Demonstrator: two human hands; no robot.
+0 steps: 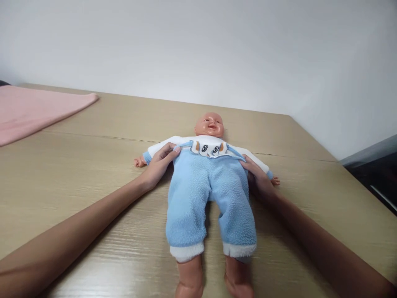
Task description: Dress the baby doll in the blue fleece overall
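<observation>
A baby doll (211,125) lies on its back on the table, head away from me and legs toward me. It wears a white long-sleeved top and light blue fleece pants (190,194) with white cuffs. A white animal-face patch (211,148) with blue straps sits at the waist. My left hand (161,163) pinches the pants' waistband at the doll's side, thumb on top. At the opposite side, my right hand (257,174) grips the waistband, with its fingers partly hidden behind the fabric. The doll's feet run out of the frame.
A pink cloth (40,108) lies flat at the far left of the wooden table (118,219). A seam crosses the tabletop behind the doll. Beyond the far edge stands a white wall (198,49). A dark object (375,174) is beside the table's right edge.
</observation>
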